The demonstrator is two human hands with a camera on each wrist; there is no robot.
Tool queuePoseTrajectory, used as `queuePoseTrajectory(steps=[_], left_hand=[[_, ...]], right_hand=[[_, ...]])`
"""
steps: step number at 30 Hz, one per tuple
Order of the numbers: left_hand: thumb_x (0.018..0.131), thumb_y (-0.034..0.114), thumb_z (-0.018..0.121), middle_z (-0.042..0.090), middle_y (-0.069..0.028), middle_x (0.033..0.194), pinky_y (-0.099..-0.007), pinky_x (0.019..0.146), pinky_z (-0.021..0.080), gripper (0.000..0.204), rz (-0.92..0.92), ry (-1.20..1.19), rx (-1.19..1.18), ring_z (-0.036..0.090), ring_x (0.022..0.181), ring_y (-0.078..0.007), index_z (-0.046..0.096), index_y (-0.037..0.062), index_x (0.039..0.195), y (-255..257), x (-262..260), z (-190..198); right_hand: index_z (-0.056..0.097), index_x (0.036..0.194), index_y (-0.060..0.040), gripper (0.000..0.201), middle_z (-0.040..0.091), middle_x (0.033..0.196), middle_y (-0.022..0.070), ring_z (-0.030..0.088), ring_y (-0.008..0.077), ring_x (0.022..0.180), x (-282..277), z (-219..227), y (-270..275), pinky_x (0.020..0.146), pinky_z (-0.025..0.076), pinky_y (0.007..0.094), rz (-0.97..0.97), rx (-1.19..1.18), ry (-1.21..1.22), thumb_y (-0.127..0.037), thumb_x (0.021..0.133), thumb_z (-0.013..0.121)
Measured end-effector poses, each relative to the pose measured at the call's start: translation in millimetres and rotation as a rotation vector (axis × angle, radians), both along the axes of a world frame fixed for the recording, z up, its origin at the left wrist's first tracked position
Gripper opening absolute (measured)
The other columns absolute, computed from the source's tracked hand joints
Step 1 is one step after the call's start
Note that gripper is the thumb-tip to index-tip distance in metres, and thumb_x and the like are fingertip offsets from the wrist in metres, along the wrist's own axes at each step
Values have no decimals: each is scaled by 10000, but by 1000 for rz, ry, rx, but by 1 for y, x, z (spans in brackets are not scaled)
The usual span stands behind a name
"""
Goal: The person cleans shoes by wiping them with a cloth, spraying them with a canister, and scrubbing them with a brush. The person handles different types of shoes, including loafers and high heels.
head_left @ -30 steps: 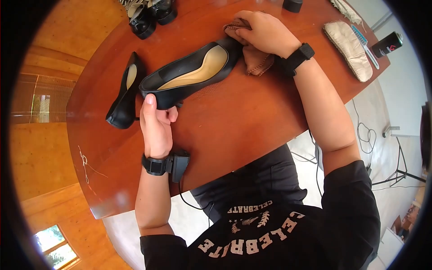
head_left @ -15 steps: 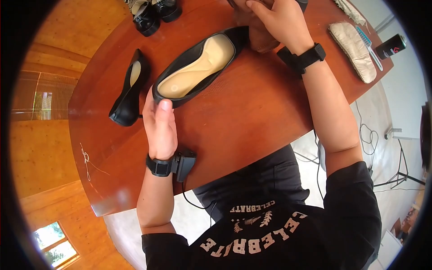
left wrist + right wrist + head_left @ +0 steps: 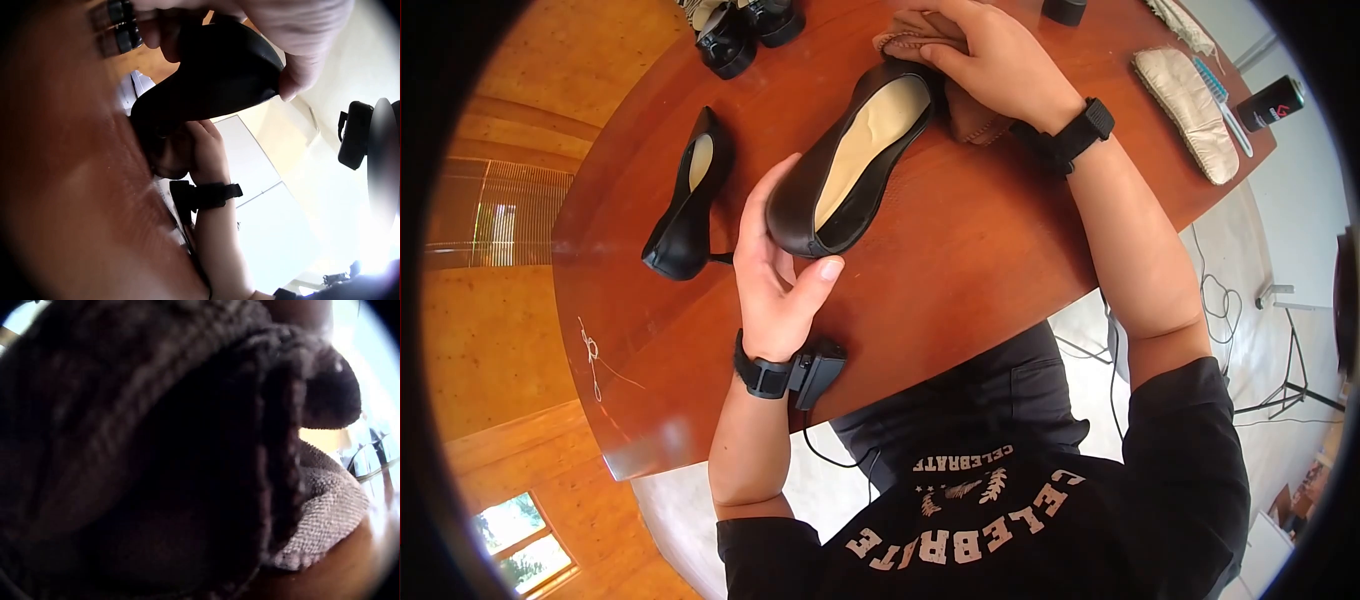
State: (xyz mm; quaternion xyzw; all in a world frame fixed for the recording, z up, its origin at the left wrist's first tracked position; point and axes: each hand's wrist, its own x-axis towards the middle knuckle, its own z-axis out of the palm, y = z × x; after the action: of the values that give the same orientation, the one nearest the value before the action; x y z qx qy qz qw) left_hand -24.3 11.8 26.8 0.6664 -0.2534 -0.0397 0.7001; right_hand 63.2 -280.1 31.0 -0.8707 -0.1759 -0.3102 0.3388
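Observation:
My left hand (image 3: 775,305) holds a black high-heeled pump (image 3: 805,205) by its heel end, fingers along the far side and thumb at the back. The shoe is tilted, its beige insole facing up and its toe pointing away. At the toe, my right hand (image 3: 1015,75) grips a bunched brown cloth (image 3: 977,115) that covers the tip. That cloth (image 3: 328,512) fills the right wrist view, dark and blurred. From the left wrist, the pump (image 3: 219,78) appears between thumb and fingers. A matching black pump (image 3: 685,215) lies on the table to the left.
Black shiny shoes (image 3: 745,35) stand at the table's (image 3: 920,310) far edge. To the right lie a cream fluffy pad (image 3: 1185,115), a blue-and-white brush (image 3: 1225,110) and a black can (image 3: 1270,103). A dark round object (image 3: 1064,10) sits at the back; thin string (image 3: 590,360) lies at left.
The pump has been turned and tilted, its heel end moving right and nearer me. My right hand lifted the cloth away from the toe, then brought it back. My left thumb has shifted right.

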Motion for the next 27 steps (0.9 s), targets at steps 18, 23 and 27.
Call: queuePoseTrajectory(steps=[18,23,27], left_hand=[[699,168,799,486,-114,1300,-363,1087,396,823,98,-110,268,510,1236,-229,464,-15,1428,-3,-5,0],[691,186,822,483,-120,1301,-365,1086,393,868,88,-166,277,509,1228,-235,433,-3,1444,-2,-2,0],[674,171,851,478,-138,1304,-382,1090,387,955,120,-120,191,497,1241,-252,343,17,1468,-3,-5,-5]], right_hand=[[660,1182,-93,364,747,1040,62,637,252,978,-40,23,41,953,435,369,550,-37,-109,-72,819,632],[667,1137,-50,328,770,1009,59,683,231,964,-23,17,23,956,454,361,453,11,-16,-41,818,589],[658,1135,-4,312,777,1019,72,727,252,970,-24,22,23,944,511,360,435,-37,-80,-19,838,563]])
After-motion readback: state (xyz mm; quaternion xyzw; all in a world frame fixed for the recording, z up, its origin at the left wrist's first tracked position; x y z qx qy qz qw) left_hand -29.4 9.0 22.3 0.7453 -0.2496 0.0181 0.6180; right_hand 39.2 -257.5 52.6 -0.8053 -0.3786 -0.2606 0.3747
